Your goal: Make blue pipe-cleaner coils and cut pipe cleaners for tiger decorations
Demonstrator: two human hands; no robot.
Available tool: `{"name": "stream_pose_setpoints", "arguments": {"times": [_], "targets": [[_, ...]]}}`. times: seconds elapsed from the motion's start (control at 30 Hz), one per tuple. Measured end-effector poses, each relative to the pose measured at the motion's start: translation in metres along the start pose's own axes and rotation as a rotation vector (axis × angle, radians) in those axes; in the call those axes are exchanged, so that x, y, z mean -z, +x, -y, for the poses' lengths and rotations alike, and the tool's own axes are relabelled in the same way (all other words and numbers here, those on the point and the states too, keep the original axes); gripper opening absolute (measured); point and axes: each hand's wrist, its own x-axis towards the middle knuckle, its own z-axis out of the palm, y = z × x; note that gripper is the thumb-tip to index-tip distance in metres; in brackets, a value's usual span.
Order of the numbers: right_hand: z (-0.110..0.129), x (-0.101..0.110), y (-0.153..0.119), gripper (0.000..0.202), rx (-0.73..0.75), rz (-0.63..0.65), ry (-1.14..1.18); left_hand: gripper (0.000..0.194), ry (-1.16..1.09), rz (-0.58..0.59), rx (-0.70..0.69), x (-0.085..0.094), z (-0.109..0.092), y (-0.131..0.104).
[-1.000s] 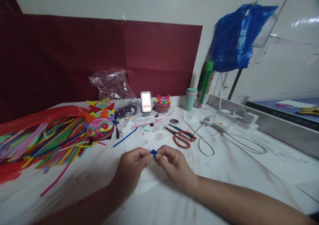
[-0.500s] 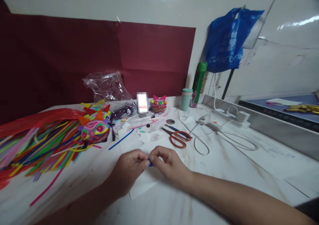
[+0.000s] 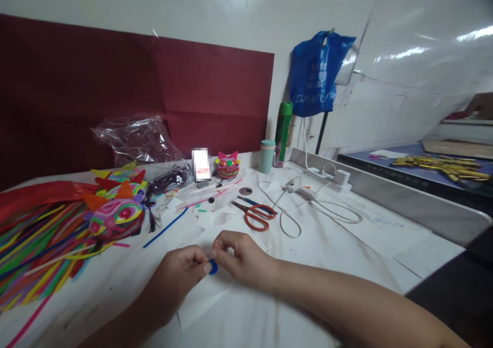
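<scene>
We have the left hand (image 3: pixel 182 270) pinching a small round blue piece (image 3: pixel 213 267) above white paper (image 3: pixel 202 304). Right hand (image 3: pixel 244 258) sits at its upper edge; whether clamped, we can't tell. Orange-handled scissors (image 3: pixel 247 211) lie beyond.

White glossy wall (image 3: pixel 96 9) behind, dark red sheet (image 3: pixel 219 91) covering its lower left and centre; bright glare patches top middle and upper right, lamps themselves out of frame. White marble-look tabletop (image 3: pixel 246 317), raised grey marbled ledge (image 3: pixel 393 199) along its right side. Past that, blue-purple work surface (image 3: pixel 408 149) with black edge; dark area lower right, unreadable.
</scene>
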Motion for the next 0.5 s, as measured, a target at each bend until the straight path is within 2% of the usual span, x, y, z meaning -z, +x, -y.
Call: {"name": "stream_pose_setpoints", "arguments": {"times": [0.1,0.2,0.3,0.4,0.43,0.47,0.5], "targets": [[-0.005,-0.003,-0.001,0.017,-0.024,0.037,-0.008,0.023,0.002,0.003,-0.002,-0.001,0.001,0.001],[-0.006,-0.006,-0.003,0.018,0.019,0.057,0.0,0.023,-0.012,0.04,0.021,-0.001,0.006,0.004],[-0.005,0.002,0.005,0.02,0.037,0.097,-0.057,0.024,0.013,0.042,0.034,0.002,0.005,0.006],[-0.008,0.039,0.029,0.022,0.016,0.086,-0.2,0.027,0.051,0.001,0.056,0.013,-0.004,0.01],[-0.012,0.059,0.039,0.021,-0.024,0.036,-0.288,0.028,0.046,-0.02,0.079,0.018,-0.006,0.012],[-0.018,0.081,0.047,0.022,-0.155,-0.07,-0.559,0.029,0.021,-0.076,0.107,0.024,-0.006,0.014],[-0.025,0.104,0.054,0.021,-0.242,-0.161,-0.668,0.03,-0.015,-0.159,0.125,0.031,-0.005,0.017]]}}
